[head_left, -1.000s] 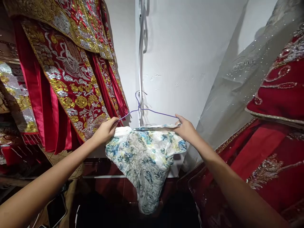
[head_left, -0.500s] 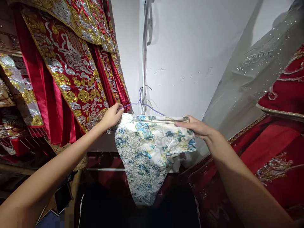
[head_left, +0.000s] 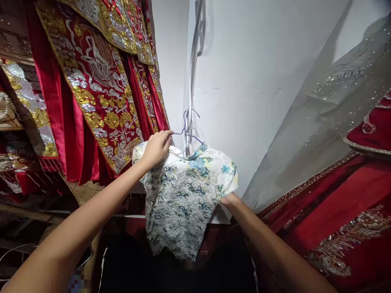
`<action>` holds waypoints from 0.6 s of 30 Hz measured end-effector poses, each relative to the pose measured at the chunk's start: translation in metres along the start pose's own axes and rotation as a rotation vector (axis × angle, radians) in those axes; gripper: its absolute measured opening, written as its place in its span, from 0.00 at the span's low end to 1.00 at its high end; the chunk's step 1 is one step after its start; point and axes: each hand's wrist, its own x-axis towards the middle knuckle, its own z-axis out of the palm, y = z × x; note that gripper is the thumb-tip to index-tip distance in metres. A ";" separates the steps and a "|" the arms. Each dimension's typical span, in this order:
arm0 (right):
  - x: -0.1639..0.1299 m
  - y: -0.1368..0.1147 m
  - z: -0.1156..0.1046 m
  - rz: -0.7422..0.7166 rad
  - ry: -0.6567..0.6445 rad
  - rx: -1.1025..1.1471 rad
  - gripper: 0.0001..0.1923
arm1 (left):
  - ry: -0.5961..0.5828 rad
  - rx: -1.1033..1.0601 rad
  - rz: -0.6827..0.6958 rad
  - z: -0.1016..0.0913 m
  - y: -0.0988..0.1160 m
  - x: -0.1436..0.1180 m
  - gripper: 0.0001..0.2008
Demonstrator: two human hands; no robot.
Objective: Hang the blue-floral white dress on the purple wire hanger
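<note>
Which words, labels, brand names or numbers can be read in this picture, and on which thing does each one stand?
None: no readable text shows anywhere.
The floral garment on the purple wire hanger, held by the left hand, shows only a pattern.
The red embroidered robes carry gold and silver motifs, not letters.
The white wall is bare of signs.
The patch at the bottom left is blurred and unreadable.

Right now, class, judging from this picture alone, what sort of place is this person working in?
Probably a clothing shop or costume storeroom. Red robes with gold and silver embroidery hang in rows, a sequinned veil drapes nearby, and the left hand holds a floral garment on a wire hanger.
</note>
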 end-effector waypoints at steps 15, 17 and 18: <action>-0.031 -0.115 0.078 -0.186 -0.111 -0.194 0.20 | 0.033 -0.063 -0.111 0.002 0.004 0.017 0.13; -0.030 -0.114 0.087 -0.214 -0.102 -0.248 0.20 | 0.023 -0.104 -0.122 0.005 0.002 0.021 0.14; -0.026 -0.114 0.090 -0.237 -0.090 -0.263 0.21 | 0.018 -0.105 -0.125 0.005 0.001 0.023 0.14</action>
